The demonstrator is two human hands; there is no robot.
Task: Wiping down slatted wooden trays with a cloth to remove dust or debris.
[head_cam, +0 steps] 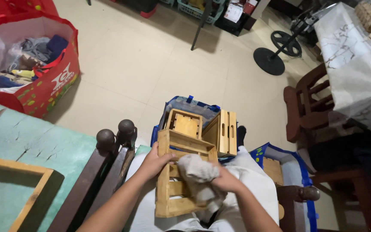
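A slatted wooden crate (pixel 172 189) rests on my lap. My left hand (pixel 153 162) grips its left side near the top. My right hand (pixel 224 180) holds a crumpled grey cloth (pixel 197 174) pressed against the crate's right side. Just beyond the crate, a blue bag (pixel 190 105) on the floor holds two more small wooden crates (pixel 185 123) (pixel 225 132), one upright and one tipped on its side.
Dark wooden bedposts (pixel 116 139) stand left of my lap beside a green surface (pixel 26 141) with a wooden frame (pixel 31 193). A red bag of clothes (pixel 44 90) sits far left. A dark wooden chair (pixel 305 107), a covered table (pixel 357 73) and a fan base (pixel 269 60) lie right.
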